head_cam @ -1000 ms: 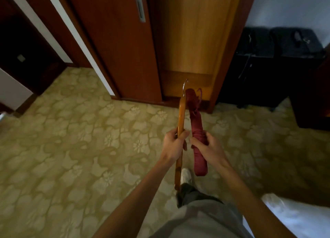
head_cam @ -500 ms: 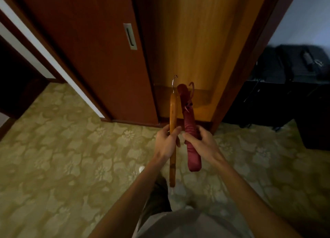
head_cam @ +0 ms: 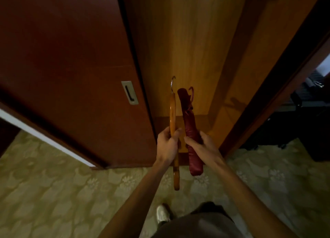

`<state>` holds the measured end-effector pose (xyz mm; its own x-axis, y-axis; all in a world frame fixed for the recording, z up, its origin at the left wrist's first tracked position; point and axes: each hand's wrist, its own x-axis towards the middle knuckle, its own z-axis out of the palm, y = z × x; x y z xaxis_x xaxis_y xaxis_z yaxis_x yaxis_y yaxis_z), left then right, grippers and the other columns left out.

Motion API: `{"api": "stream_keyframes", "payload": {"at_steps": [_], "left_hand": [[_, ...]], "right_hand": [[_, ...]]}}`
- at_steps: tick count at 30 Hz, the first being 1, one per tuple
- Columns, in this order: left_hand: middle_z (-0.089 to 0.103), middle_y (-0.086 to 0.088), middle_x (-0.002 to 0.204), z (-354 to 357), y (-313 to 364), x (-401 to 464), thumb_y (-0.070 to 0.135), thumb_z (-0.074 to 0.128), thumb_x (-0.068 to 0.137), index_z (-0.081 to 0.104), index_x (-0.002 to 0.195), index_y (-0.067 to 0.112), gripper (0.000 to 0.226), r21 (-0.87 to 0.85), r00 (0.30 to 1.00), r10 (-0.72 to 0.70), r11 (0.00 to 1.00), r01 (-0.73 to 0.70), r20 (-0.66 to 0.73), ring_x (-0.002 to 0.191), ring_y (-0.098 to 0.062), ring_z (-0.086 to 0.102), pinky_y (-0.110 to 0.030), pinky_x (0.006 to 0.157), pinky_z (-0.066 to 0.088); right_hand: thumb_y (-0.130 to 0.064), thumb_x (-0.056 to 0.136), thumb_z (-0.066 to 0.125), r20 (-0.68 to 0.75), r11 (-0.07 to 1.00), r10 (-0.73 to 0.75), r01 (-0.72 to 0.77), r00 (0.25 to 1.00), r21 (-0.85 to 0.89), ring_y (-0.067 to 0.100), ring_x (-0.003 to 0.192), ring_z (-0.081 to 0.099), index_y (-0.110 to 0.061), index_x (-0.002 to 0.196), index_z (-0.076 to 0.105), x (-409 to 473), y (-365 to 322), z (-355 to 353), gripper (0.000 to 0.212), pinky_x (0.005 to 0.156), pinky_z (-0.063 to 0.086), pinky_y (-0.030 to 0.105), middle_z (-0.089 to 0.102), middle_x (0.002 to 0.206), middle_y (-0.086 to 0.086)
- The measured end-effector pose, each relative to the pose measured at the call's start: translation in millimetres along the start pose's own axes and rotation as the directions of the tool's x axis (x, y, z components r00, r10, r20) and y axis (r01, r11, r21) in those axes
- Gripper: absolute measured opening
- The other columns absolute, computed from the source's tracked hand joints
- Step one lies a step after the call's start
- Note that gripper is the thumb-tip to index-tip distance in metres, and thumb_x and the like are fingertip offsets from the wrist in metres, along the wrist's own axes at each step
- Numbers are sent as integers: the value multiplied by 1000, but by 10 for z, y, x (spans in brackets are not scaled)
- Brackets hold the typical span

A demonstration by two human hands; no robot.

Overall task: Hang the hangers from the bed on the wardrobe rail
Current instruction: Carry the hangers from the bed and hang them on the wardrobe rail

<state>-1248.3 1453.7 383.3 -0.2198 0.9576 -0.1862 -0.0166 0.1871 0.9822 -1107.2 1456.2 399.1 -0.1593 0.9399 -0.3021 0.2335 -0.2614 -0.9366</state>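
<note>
My left hand (head_cam: 167, 145) grips a wooden hanger (head_cam: 172, 111) seen edge-on, its metal hook pointing up toward the wardrobe. My right hand (head_cam: 203, 146) holds a padded dark red hanger (head_cam: 189, 123), also edge-on, with a red-covered hook at its top. The two hangers are side by side, close but apart. Straight ahead the wardrobe opening (head_cam: 187, 50) shows light wooden inner panels. No rail is in view.
The dark red sliding door (head_cam: 71, 68) with a metal recessed handle (head_cam: 129, 92) covers the wardrobe's left half. The right door frame (head_cam: 267, 95) borders a dark suitcase (head_cam: 303, 112). Patterned beige carpet (head_cam: 53, 193) lies below, with my shoe (head_cam: 162, 213) on it.
I have walked closer to the wardrobe and the view has tilted up. Both hands have risen with their hangers toward the opening. The bed corner has left the view.
</note>
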Motion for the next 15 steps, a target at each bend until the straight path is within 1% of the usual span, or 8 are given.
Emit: {"api": "stream_keyframes", "payload": {"at_steps": [3, 5, 7, 9, 10, 12, 14, 15], "left_hand": [[62, -34, 84, -59, 206, 476, 48, 64, 85, 63, 99, -7, 57, 11, 1000, 10, 1000, -10, 16, 69, -41, 61, -62, 70, 52], [63, -37, 90, -51, 305, 755, 48, 63, 85, 66, 99, -4, 54, -7, 1000, 11, 1000, -11, 20, 77, -48, 65, -64, 76, 52], [64, -38, 95, -8, 432, 1040, 48, 63, 84, 72, 98, 2, 48, -46, 1000, 0, 999, 1, 22, 87, -55, 63, -66, 79, 52], [62, -39, 96, 71, 574, 1312, 46, 63, 85, 70, 98, -1, 49, -64, 1000, 14, 998, -14, 1, 89, -57, 62, -66, 80, 52], [62, -38, 97, 102, 626, 1423, 43, 62, 87, 68, 100, -3, 48, -62, 1000, 16, 998, -15, 14, 90, -56, 63, -65, 81, 53], [65, -33, 97, 159, 811, 1653, 35, 60, 95, 67, 102, -3, 40, -75, 1000, 27, 997, -26, 10, 89, -48, 67, -56, 83, 57], [63, -31, 90, 223, 1001, 1870, 32, 58, 98, 66, 104, -3, 36, -82, 999, 34, 996, -34, 0, 79, -39, 64, -48, 76, 54], [62, -32, 88, 253, 1098, 1961, 32, 57, 99, 66, 105, -2, 36, -74, 999, 42, 996, -42, -3, 77, -36, 62, -46, 73, 53]], "right_hand": [[-40, 91, 70, -22, 1000, -13, 13, 1000, 4, 8, 83, 70, -27, 112, 62, 419, -236, 52, 27, 67, 50, 22, 71, 93, -5], [-42, 90, 70, -26, 1000, -24, 24, 999, -9, 5, 83, 69, -28, 113, 63, 680, -382, 28, 28, 67, 49, 19, 71, 93, -9], [-41, 90, 70, -33, 999, -40, 39, 999, -13, 2, 85, 69, -29, 113, 63, 955, -551, -34, 26, 67, 48, 17, 71, 94, -12], [-39, 91, 70, -23, 998, -67, 66, 998, -22, -1, 83, 68, -28, 113, 63, 1242, -728, -124, 26, 66, 48, 14, 71, 95, -12], [-39, 91, 70, -19, 997, -74, 73, 997, -33, -1, 83, 67, -27, 113, 62, 1354, -813, -171, 27, 65, 48, 14, 70, 95, -12], [-41, 90, 70, -7, 994, -91, 91, 996, -56, 3, 84, 69, -27, 111, 63, 1600, -1058, -291, 27, 67, 49, 16, 71, 96, -9], [-42, 89, 70, 20, 992, -107, 108, 994, -65, 6, 83, 71, -27, 109, 64, 1827, -1302, -420, 26, 69, 52, 21, 73, 95, -6], [-43, 89, 70, 30, 990, -116, 118, 993, -75, 7, 81, 71, -27, 108, 65, 1907, -1415, -471, 26, 69, 53, 22, 73, 94, -5]]}}
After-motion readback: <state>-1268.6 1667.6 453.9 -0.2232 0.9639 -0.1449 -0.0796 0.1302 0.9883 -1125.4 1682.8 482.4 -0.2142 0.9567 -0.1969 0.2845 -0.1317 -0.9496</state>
